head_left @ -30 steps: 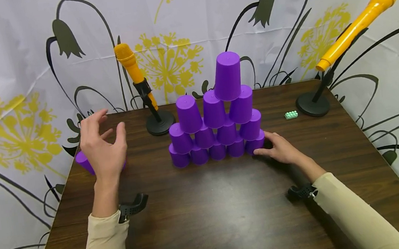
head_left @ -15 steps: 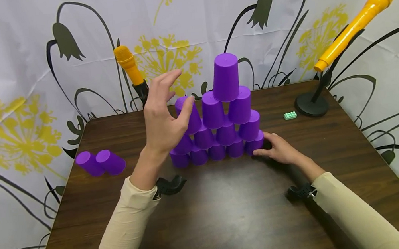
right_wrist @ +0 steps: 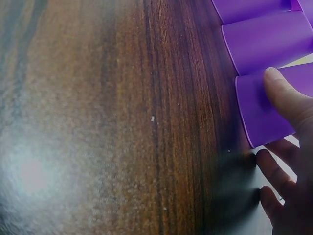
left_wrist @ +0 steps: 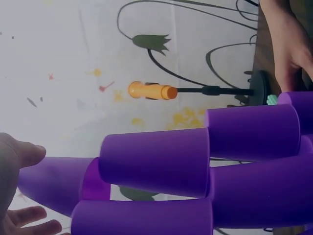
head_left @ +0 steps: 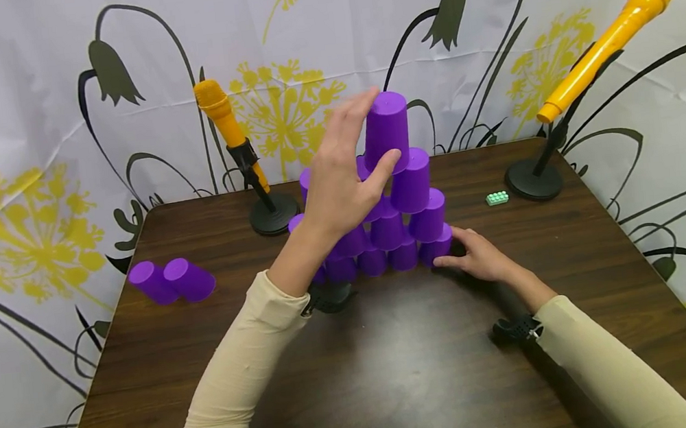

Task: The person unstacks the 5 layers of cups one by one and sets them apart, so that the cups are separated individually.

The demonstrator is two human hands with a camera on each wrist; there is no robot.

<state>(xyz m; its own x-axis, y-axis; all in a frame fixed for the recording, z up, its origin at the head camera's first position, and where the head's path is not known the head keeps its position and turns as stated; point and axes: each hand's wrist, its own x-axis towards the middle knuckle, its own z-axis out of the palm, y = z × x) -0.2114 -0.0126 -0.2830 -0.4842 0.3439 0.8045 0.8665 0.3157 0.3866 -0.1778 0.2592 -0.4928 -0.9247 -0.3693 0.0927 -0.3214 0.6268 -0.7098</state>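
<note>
Upside-down purple cups (head_left: 386,229) stand stacked as a pyramid in the middle of the table. Its top cup (head_left: 388,123) straddles two cups of the row below. My left hand (head_left: 340,183) is raised beside this top cup, thumb and fingers spread to either side of it; the left wrist view shows the hand round its closed end, the fingers not closed on it. At the lower right corner my right hand (head_left: 477,256) holds the end cup (right_wrist: 261,105) of the bottom row, thumb on the front and fingers behind. My left forearm hides part of the pyramid's left side.
Two more purple cups (head_left: 190,279) stand upside down at the table's left. Yellow microphones on black stands, one behind left (head_left: 224,115) and one behind right (head_left: 609,47), flank the pyramid. A small mint-green toy brick (head_left: 497,198) lies near the right stand.
My left hand has swung right from above the two left cups, past the pyramid's left side, to the top cup. The right hand stays at the corner cup.
</note>
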